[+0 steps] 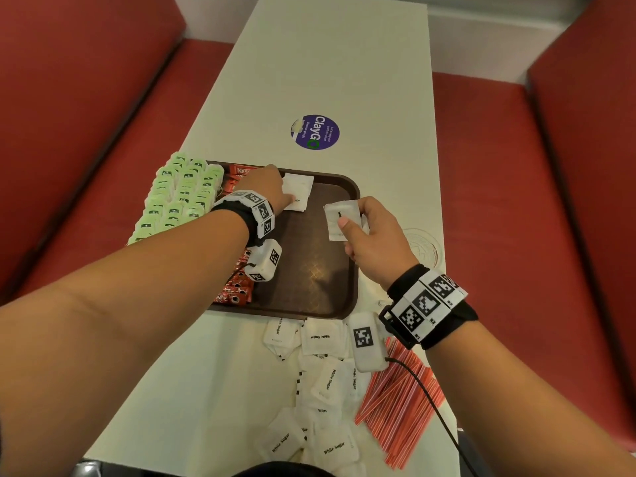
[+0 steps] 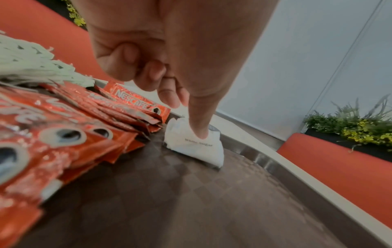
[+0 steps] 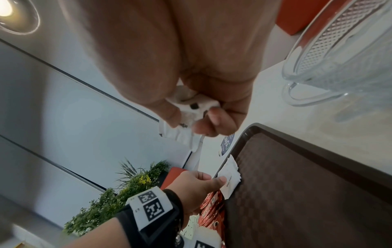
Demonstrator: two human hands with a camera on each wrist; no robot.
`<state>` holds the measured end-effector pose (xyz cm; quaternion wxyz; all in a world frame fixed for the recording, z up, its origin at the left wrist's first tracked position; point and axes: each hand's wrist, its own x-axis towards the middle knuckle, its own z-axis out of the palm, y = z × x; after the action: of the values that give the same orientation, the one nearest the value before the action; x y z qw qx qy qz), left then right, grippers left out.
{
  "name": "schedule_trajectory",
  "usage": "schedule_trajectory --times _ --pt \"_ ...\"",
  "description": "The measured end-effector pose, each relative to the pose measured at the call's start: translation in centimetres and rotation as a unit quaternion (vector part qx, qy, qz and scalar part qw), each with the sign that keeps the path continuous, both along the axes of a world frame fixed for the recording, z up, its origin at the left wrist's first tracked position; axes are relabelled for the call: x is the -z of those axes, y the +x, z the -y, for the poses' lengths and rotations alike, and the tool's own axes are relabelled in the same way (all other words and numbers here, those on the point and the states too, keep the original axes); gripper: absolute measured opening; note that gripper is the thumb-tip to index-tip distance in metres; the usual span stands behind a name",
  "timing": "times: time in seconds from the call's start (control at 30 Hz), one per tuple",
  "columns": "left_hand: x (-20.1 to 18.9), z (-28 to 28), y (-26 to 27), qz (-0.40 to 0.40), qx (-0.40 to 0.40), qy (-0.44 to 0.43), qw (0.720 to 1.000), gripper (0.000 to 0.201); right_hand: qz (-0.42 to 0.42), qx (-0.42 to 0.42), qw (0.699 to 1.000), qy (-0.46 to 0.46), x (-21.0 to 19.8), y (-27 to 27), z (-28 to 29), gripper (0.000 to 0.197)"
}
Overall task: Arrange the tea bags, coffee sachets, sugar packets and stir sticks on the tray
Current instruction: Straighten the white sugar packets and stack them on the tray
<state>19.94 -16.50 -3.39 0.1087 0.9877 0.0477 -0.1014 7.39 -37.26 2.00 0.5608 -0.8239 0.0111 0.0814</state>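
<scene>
The left hand [image 1: 272, 189] is pressing one straight fingertip on the sugar packets [image 1: 298, 191] at the tray's [image 1: 347, 187] upper middle – seemingly pinning them beside the coffee sachets [image 2: 70, 120] – while the right hand's [image 1: 373, 235] curled fingers [image 3: 214, 122] are pinching more packets [image 1: 339, 218] above the tray's right edge.

A long cream table [image 1: 330, 70] is flanked on both sides by red upholstered bench seats [image 1: 481, 160]. Pale wall panels [image 2: 297, 58] divided by dark seams are seen behind. Green and yellow planter foliage [image 2: 356, 129] is set above one seat. A ceiling light [image 3: 6, 6] is lit.
</scene>
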Motion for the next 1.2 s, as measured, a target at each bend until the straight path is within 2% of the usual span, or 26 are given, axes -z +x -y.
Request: schedule_trajectory --times 0.23,0.37,0.47,0.53,0.6,0.7,0.8,0.87,0.97,1.03,1.2 --pt "0.1 0.4 -0.8 -0.024 0.066 -0.015 0.997 0.033 0.005 -0.009 1.0 -0.011 -0.1 0.2 -0.4 0.01" --pt "-0.6 1.3 -0.3 -0.086 0.126 0.028 0.988 0.018 0.018 -0.014 0.999 -0.048 -0.1 0.4 -0.2 0.014" --pt "-0.7 1.5 -0.2 -0.082 0.133 0.033 0.987 0.014 0.016 -0.01 0.997 -0.069 0.1 0.6 0.1 0.009" --pt "-1.1 1.7 -0.4 -0.046 0.126 0.002 0.991 0.017 0.012 -0.007 0.997 -0.076 0.1 0.8 0.2 0.009" --pt "-1.9 1.7 -0.7 0.003 0.116 -0.082 0.99 0.027 0.009 -0.002 0.997 -0.082 0.3 1.1 0.3 0.009" --pt "-3.7 1.9 -1.8 0.039 0.128 -0.231 0.964 0.04 0.006 -0.001 0.996 -0.083 0.4 1.3 0.4 0.009" --pt "-5.4 1.8 -3.4 0.009 0.153 -0.316 0.936 0.056 0.004 -0.004 0.996 -0.088 0.5 1.5 0.3 0.008" --pt "-6.3 1.7 -4.4 -0.011 0.18 -0.326 0.928 0.054 0.006 -0.004 0.996 -0.086 0.4 1.6 0.0 0.007" --pt "-6.7 1.4 -5.4 -0.027 0.225 -0.3 0.926 0.027 0.012 -0.006 0.996 -0.089 0.1 1.5 -0.3 0.004" --pt "-6.4 1.3 -5.7 -0.018 0.236 -0.286 0.929 0.016 0.013 -0.009 0.996 -0.09 0.0 1.2 -0.5 0.004" --pt "-5.8 1.4 -6.3 -0.031 0.229 -0.279 0.932 0.022 0.01 -0.009 0.995 -0.096 -0.1 0.5 -0.4 0.007"
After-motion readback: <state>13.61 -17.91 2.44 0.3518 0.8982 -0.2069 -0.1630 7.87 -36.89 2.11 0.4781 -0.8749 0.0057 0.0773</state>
